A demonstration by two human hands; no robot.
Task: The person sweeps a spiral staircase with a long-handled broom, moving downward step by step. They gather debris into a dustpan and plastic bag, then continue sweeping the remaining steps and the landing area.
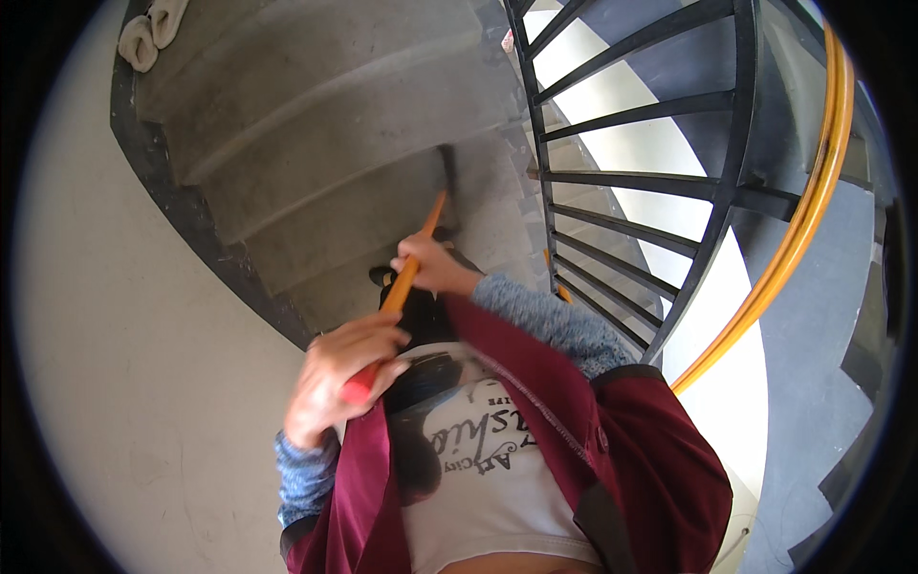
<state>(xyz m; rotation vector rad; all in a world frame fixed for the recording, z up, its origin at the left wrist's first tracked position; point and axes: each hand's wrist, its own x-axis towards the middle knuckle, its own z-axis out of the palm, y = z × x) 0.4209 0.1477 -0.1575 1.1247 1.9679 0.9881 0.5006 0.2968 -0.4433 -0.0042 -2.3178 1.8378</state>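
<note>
The left hand [320, 383] and the right hand [435, 263] are both closed around one long-handled tool [401, 287]. Its orange shaft runs on a slant between them: the left hand, nearer the body, grips it by the red end [360, 384], and the right hand holds it farther down. Beyond the right hand the shaft narrows away to a dark head [448, 165], low over the grey stairs [335, 124]; the head is too blurred to tell its kind or whether it touches a step. A dark shoe [380, 275] shows just left of the right hand. To the right stands a black railing [636, 180] with a yellow-orange handrail [808, 220]; a pale wall [143, 383] rises on the left. A pair of pale slippers [141, 45] sits well apart, at the upper left.
</note>
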